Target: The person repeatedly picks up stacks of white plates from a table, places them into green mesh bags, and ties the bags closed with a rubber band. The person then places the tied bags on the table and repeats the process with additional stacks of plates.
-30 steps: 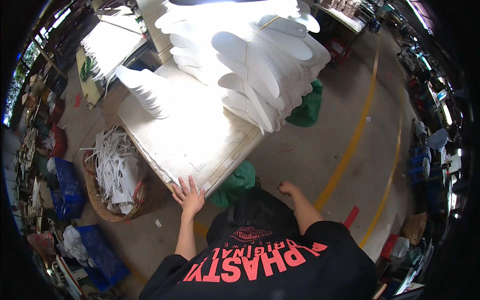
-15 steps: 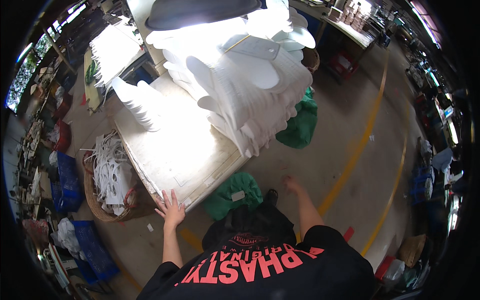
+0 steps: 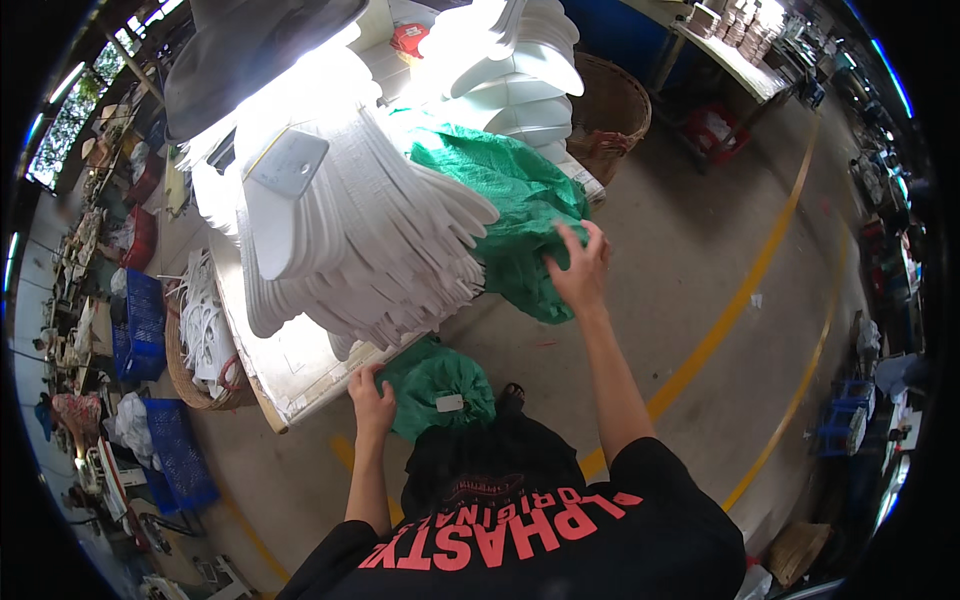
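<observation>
A thick bank of white insole-shaped pieces point(image 3: 370, 220) covers much of the table's near side. On it lies a pale card point(image 3: 287, 163) with a hole, a yellow band along its edge. Beside the bank, a green woven sack point(image 3: 525, 200) drapes at the table's right side. My right hand point(image 3: 583, 265) is at this sack's right edge, thumb and fingers apart; contact is hard to make out. My left hand point(image 3: 372, 400) is by the table's front edge, fingers loosely bent and apart, beside a second green sack point(image 3: 440, 385) with a white tag. It appears to hold nothing.
More white pieces point(image 3: 510, 85) are stacked at the table's far right, before a wicker basket point(image 3: 612, 105). Another basket of white offcuts point(image 3: 205, 330) stands left of the table point(image 3: 285, 375), near blue crates point(image 3: 140, 325). A dark rounded object point(image 3: 250, 60) overhangs the bank.
My view has swung, so the table sits further left. My right hand has risen to the draped green sack. My left hand has moved from the table corner along the front edge.
</observation>
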The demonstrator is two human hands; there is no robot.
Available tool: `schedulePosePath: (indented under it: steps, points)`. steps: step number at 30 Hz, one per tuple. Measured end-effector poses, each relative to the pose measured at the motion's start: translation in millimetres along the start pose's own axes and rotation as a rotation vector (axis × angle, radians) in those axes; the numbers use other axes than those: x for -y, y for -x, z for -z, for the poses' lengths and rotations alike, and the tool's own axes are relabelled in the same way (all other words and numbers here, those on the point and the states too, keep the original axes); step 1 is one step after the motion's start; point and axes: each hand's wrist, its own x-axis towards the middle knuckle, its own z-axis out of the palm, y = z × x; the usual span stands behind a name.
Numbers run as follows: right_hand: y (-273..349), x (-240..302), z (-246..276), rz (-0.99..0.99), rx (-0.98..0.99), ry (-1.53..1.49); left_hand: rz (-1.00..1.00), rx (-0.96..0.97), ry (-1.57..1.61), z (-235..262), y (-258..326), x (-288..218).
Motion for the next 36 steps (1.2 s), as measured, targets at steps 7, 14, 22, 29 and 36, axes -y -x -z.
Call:
schedulePosePath:
  steps: [7,14,22,29,36]
  points:
    - [-56.7,-54.6,-29.0,-0.566,0.091,-0.982,0.193,0.227,0.187,-21.7,16.0,-23.4]
    - [-92.8,-84.3,21.6,-0.895,-0.126,-1.895,0.256,0.479,0.582,-73.7,33.6,-63.3]
    - [-73.5,-136.3,115.1,-0.315,-0.192,-1.354,0.183,0.681,0.849,-88.7,-8.7,-132.5]
    - [-7.9,-128.9,194.2,-0.062,-0.017,-2.315,0.363,0.882,1.394,-93.2,-64.5,-231.9]
    - [25.5,-101.4,260.0,-0.765,0.269,-1.401,0.505,1.048,1.888,-93.9,-73.5,-279.2]
